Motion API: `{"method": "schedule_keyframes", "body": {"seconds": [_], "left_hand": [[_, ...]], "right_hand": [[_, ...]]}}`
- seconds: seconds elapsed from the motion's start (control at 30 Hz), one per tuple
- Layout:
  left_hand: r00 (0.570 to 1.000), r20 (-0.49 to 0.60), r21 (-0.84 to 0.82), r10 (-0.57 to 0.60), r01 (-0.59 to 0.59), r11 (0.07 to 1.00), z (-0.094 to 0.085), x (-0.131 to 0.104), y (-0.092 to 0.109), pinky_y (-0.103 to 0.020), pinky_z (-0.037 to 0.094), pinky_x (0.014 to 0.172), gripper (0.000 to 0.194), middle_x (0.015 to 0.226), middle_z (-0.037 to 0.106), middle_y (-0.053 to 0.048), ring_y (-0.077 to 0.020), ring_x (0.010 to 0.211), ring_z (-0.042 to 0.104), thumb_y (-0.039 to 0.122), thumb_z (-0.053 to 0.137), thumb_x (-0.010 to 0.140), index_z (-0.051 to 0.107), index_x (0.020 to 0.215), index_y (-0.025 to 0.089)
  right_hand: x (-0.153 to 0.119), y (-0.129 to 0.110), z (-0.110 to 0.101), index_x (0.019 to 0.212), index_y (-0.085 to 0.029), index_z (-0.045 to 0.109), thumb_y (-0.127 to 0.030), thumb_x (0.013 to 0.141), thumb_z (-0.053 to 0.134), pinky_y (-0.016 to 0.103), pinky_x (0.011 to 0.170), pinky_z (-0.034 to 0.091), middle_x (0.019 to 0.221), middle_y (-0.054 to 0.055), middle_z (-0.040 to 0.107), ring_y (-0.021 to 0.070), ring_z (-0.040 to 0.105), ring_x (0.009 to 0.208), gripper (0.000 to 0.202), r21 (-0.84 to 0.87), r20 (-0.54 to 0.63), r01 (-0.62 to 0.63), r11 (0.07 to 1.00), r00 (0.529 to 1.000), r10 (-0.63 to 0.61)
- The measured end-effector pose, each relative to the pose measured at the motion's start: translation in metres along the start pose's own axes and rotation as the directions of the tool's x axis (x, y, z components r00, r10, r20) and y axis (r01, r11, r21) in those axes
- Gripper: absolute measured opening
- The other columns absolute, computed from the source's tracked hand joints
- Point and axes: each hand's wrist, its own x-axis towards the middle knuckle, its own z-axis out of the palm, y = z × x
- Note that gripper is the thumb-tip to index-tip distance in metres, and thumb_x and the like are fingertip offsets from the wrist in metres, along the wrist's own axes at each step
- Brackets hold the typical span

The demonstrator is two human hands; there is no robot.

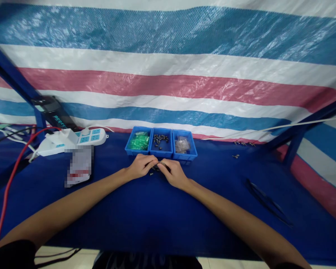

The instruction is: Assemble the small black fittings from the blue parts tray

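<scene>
A small part (162,163) is seemingly pinched between left hand (141,166) and right hand (174,174), nearer the right; long axis unclear. Loose screws (155,169) are seen just nearside.

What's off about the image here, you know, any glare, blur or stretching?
Head view: bright glare flecks the striped sheet; head view: wide-angle distortion seems to stretch things towards the edges; head view: blocky pixelation covers most of the flat item near the power strip; head view: detail between the fingers is too small to make out.
</scene>
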Motion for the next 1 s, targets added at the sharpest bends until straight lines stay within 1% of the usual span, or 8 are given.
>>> {"method": "schedule_keyframes", "body": {"seconds": [0.13, 0.3, 0.47, 0.6, 0.67, 0.77, 0.9, 1.0], "left_hand": [[1.000, -0.019, -0.007, 0.021, -0.021, 1.000, 0.0000, -0.0005, -0.0012, -0.018, 0.040, 0.054, 0.022, 0.065, 0.062, 0.000, -0.0083, 0.056, 0.058, 0.024, 0.045, 0.093, 0.060, 0.081, 0.015], [0.999, -0.042, 0.005, 0.012, -0.012, 1.000, -0.0004, 0.0005, 0.0002, -0.018, 0.040, 0.054, 0.021, 0.065, 0.062, 0.000, -0.0080, 0.055, 0.058, 0.024, 0.045, 0.093, 0.060, 0.082, 0.014], [0.998, -0.057, -0.005, -0.025, 0.024, 1.000, -0.0004, 0.0014, 0.0011, -0.018, 0.039, 0.053, 0.023, 0.060, 0.059, 0.001, -0.0073, 0.051, 0.055, 0.024, 0.046, 0.093, 0.058, 0.077, 0.014], [0.998, -0.045, 0.003, -0.038, 0.038, 0.999, -0.0006, 0.0004, 0.0001, -0.018, 0.039, 0.052, 0.023, 0.059, 0.058, 0.002, -0.0073, 0.050, 0.054, 0.027, 0.046, 0.092, 0.057, 0.078, 0.014], [0.999, -0.036, 0.002, -0.035, 0.035, 0.999, -0.0005, -0.0002, 0.0001, -0.017, 0.040, 0.051, 0.020, 0.060, 0.059, 0.001, -0.0077, 0.049, 0.054, 0.031, 0.050, 0.091, 0.058, 0.085, 0.013], [0.999, -0.025, 0.011, -0.031, 0.031, 0.999, 0.0002, -0.0007, 0.0006, -0.017, 0.042, 0.051, 0.023, 0.066, 0.063, 0.000, -0.0083, 0.050, 0.057, 0.034, 0.055, 0.088, 0.057, 0.097, 0.013], [0.999, -0.042, 0.034, -0.025, 0.027, 0.999, 0.0019, -0.0016, 0.0001, -0.017, 0.048, 0.059, 0.022, 0.080, 0.068, -0.004, -0.0098, 0.062, 0.064, 0.031, 0.054, 0.089, 0.058, 0.102, 0.014], [0.999, -0.054, 0.045, -0.003, 0.006, 0.999, 0.0026, -0.0024, -0.0010, -0.018, 0.048, 0.064, 0.018, 0.083, 0.068, -0.004, -0.0108, 0.069, 0.065, 0.028, 0.050, 0.092, 0.059, 0.099, 0.015]], "right_hand": [[-0.0003, -0.0002, 0.0003, 0.067, -0.017, 0.046, -0.030, 0.094, 0.042, 0.022, 0.057, 0.033, 0.061, -0.002, 0.044, 0.0096, 0.041, 0.056, 0.030, 0.009, -0.021, -0.003, 1.000, 1.000, 0.003], [-0.0021, -0.0010, 0.0004, 0.085, -0.017, 0.054, -0.032, 0.090, 0.049, 0.023, 0.057, 0.039, 0.067, -0.001, 0.051, 0.0107, 0.046, 0.058, 0.017, 0.006, -0.110, -0.008, 1.000, 0.994, 0.009], [-0.0034, -0.0001, 0.0025, 0.097, -0.018, 0.056, -0.033, 0.088, 0.053, 0.023, 0.057, 0.043, 0.070, 0.000, 0.056, 0.0113, 0.051, 0.057, 0.018, 0.015, -0.190, -0.015, 1.000, 0.982, 0.018], [-0.0036, 0.0013, 0.0039, 0.095, -0.017, 0.058, -0.030, 0.089, 0.051, 0.024, 0.062, 0.044, 0.075, 0.002, 0.060, 0.0124, 0.054, 0.063, 0.016, -0.011, -0.220, 0.017, 1.000, 0.975, -0.019], [-0.0038, 0.0018, 0.0039, 0.093, -0.017, 0.059, -0.029, 0.090, 0.050, 0.024, 0.064, 0.044, 0.075, 0.003, 0.061, 0.0128, 0.055, 0.065, 0.016, -0.020, -0.238, 0.019, 1.000, 0.971, -0.024], [-0.0039, 0.0016, 0.0029, 0.090, -0.016, 0.059, -0.030, 0.091, 0.048, 0.024, 0.064, 0.043, 0.075, 0.002, 0.060, 0.0128, 0.055, 0.066, 0.018, -0.012, -0.265, 0.000, 1.000, 0.964, -0.003], [-0.0034, -0.0006, 0.0003, 0.082, -0.016, 0.059, -0.031, 0.093, 0.045, 0.023, 0.062, 0.041, 0.069, 0.001, 0.058, 0.0118, 0.053, 0.062, 0.023, 0.005, -0.251, -0.042, 0.999, 0.967, 0.042], [-0.0038, -0.0023, -0.0004, 0.080, -0.016, 0.058, -0.031, 0.093, 0.042, 0.024, 0.062, 0.041, 0.068, 0.001, 0.057, 0.0119, 0.054, 0.062, 0.025, 0.013, -0.233, -0.054, 0.998, 0.971, 0.056]]}}
